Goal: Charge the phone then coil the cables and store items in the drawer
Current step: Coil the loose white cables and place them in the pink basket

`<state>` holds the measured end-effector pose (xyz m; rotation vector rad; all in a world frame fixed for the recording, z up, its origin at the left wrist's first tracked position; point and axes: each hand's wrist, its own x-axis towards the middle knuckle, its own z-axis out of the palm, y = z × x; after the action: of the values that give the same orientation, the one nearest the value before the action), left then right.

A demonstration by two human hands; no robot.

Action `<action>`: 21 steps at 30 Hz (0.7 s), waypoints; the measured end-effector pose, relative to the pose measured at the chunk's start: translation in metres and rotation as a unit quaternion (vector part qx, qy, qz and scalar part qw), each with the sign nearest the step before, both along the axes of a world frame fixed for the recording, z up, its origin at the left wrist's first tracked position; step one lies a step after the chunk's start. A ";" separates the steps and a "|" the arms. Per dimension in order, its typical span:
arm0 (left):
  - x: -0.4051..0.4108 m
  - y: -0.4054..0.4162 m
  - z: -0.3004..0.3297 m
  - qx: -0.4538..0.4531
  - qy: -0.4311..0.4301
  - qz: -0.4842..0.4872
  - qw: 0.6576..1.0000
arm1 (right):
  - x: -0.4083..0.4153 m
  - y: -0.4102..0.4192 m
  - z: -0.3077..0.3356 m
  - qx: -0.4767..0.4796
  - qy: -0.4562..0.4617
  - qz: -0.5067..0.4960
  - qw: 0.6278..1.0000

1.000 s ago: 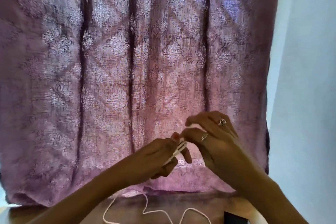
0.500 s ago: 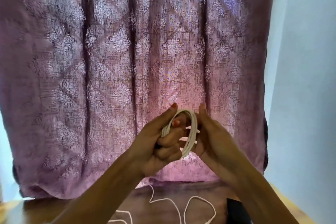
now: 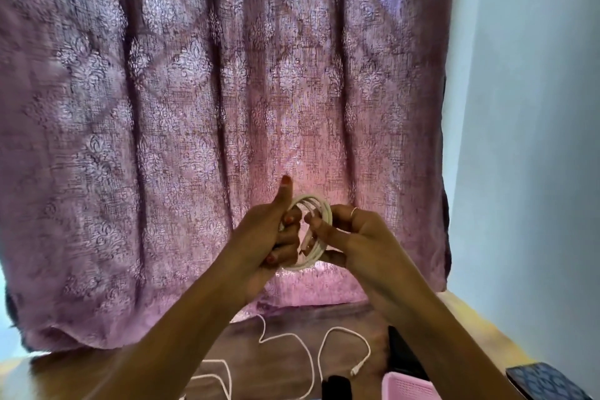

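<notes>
Compared with half a second earlier, the coiled white cable (image 3: 313, 230) is being held a little lower in the view, and more of the wooden table (image 3: 480, 328) is being shown, with a pink basket (image 3: 406, 388) and a patterned phone (image 3: 548, 383) now appearing at the near right. The coil is being gripped by the left hand (image 3: 269, 237), whose fingers are curled through the loops while the thumb is being held straight up. The right side of the coil is being pinched by the right hand (image 3: 360, 237), a ring showing on one finger. A loose white cable (image 3: 308, 357) is lying on the table below, in front of the purple curtain (image 3: 194, 107).
</notes>
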<state>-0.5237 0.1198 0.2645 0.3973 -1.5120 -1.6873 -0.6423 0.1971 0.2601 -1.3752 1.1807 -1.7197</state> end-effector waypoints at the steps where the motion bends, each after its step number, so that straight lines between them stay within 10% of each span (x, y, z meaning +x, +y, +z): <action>1: 0.000 -0.001 -0.002 -0.003 -0.003 0.028 1.000 | 0.001 0.001 0.000 0.003 -0.012 0.004 1.000; 9: -0.008 0.000 -0.006 -0.011 -0.009 0.095 0.995 | -0.003 0.002 -0.002 0.067 -0.129 0.092 0.985; 21: -0.037 -0.001 -0.022 0.033 -0.086 0.073 0.993 | -0.038 0.023 -0.028 0.059 -0.006 0.044 0.997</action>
<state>-0.5612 0.1192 0.2421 0.6889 -1.5123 -1.6247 -0.6805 0.2204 0.2320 -1.3231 1.1786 -1.5704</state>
